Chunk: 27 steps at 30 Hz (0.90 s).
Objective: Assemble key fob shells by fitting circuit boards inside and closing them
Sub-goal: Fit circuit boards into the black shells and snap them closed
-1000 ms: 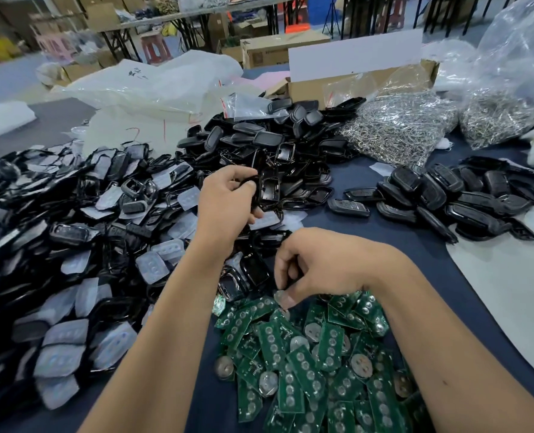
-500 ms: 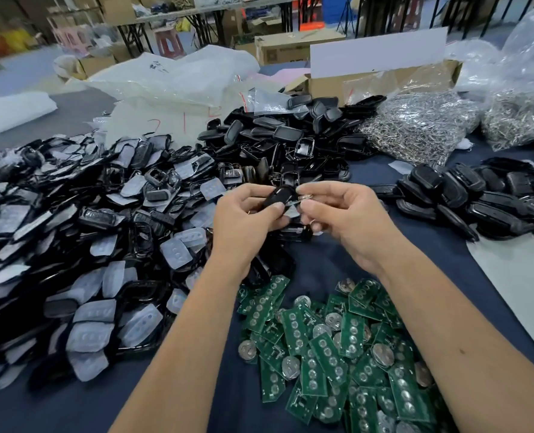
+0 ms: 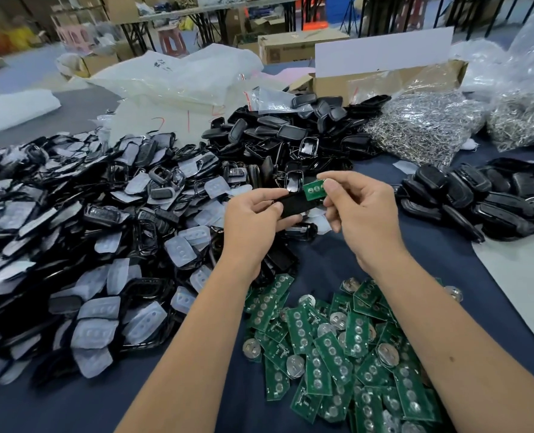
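My left hand (image 3: 253,223) grips a black key fob shell (image 3: 294,204) between thumb and fingers, held above the table. My right hand (image 3: 359,214) pinches a small green circuit board (image 3: 314,189) by its right end, right at the shell's upper right edge. A heap of green circuit boards (image 3: 337,348) with round coin cells lies below my hands. A big pile of black shells with pale button pads (image 3: 87,245) spreads to the left.
More black shell halves (image 3: 290,135) are piled behind my hands and closed black fobs (image 3: 478,198) lie to the right. Bags of metal rings (image 3: 422,123), a cardboard box (image 3: 384,76) and plastic bags (image 3: 181,76) stand at the back. White sheet (image 3: 525,276) at right.
My right hand picked a circuit board from the green heap and rose to meet the left hand, which lifted a shell from the pile. The board now shows green beside the shell.
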Available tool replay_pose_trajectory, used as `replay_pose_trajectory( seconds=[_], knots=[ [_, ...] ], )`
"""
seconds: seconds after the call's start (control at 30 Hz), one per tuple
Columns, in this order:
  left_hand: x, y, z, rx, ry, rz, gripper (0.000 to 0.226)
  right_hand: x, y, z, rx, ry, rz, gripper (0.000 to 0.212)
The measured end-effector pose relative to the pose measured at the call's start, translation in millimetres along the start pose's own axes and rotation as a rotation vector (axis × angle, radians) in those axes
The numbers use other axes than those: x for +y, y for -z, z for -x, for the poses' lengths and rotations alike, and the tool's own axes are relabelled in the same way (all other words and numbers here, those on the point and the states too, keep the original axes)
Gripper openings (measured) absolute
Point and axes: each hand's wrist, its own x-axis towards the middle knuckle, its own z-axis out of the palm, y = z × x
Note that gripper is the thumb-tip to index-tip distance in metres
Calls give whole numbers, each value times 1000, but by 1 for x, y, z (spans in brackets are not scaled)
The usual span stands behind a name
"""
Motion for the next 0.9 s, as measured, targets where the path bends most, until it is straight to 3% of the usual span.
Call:
replay_pose_trajectory(
  seconds=[0.1, 0.53, 0.9],
  knots=[
    [-1, -2, 2, -22, -5, -4, 27, -1, -3, 4, 11, 41, 51, 4],
    [-3, -6, 6, 33, -43, -46, 23, -4, -13, 12, 20, 100, 300, 12],
    [-5, -7, 5, 44, -14, 3, 23, -4, -13, 10, 25, 88, 373, 11]
  ],
)
